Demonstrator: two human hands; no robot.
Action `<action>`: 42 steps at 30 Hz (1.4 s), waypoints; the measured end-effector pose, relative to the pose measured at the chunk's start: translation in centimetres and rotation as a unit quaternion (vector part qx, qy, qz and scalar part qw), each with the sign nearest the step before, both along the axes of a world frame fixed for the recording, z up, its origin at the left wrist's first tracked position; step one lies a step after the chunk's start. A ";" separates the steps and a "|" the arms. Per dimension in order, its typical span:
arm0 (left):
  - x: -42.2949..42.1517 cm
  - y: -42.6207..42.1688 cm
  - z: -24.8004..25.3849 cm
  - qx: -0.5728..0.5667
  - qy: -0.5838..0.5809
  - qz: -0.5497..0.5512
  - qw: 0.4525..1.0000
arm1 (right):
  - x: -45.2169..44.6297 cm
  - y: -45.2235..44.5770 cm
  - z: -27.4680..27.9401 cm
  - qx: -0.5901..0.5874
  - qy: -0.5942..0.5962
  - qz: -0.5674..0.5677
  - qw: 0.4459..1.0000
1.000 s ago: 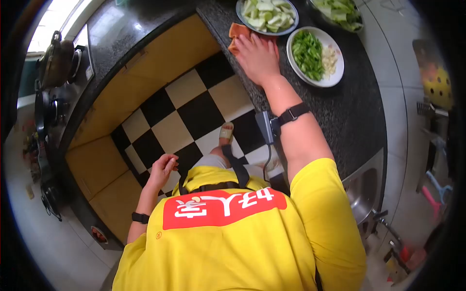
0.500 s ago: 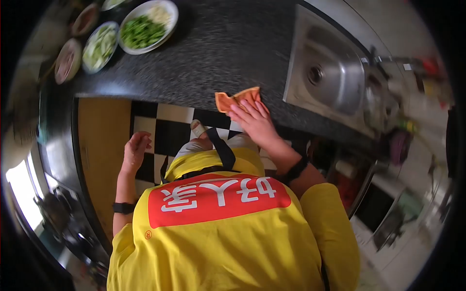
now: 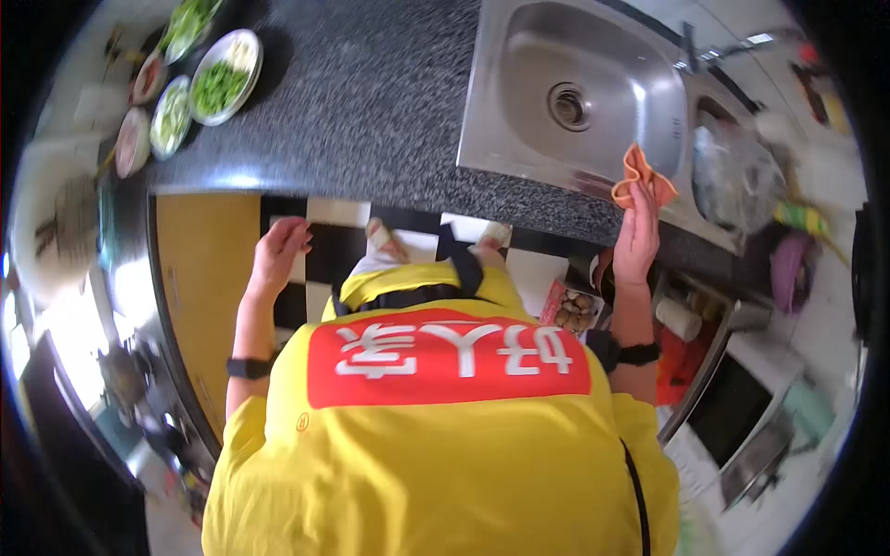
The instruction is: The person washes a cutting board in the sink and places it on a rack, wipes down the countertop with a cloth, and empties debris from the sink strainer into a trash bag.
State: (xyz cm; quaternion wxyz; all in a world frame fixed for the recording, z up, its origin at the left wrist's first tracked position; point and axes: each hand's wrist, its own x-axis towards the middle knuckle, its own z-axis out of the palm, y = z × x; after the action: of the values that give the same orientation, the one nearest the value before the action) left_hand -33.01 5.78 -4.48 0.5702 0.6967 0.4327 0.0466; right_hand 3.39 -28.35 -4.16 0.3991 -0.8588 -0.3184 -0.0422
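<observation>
Clasping cloth (image 3: 656, 188), right hand (image 3: 636, 246) flanks sink (image 3: 593, 60) — left hand (image 3: 276, 255) hangs loose — plate (image 3: 251, 82) holds greens (image 3: 218, 88).

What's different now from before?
The right hand has taken the orange cloth rightward along the counter, from near the plate of greens to the near edge of the sink. Nothing was let go. The left hand still looks empty; the plate stayed put.

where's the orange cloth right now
In the head view, right of centre: the orange cloth is at the fingertips of the right hand, by the near rim of the sink.
</observation>
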 end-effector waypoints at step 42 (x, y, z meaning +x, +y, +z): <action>16.8 -19.9 5.7 0.114 0.030 0.031 0.993 | 27.0 -1.8 -6.2 0.037 0.085 0.061 0.994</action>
State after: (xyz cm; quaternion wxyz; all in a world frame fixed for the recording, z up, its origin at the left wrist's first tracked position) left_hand -16.26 -14.14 1.24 0.4723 0.7443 0.4632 0.0919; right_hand 30.38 -30.14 -10.41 0.4583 -0.8230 -0.3329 0.0437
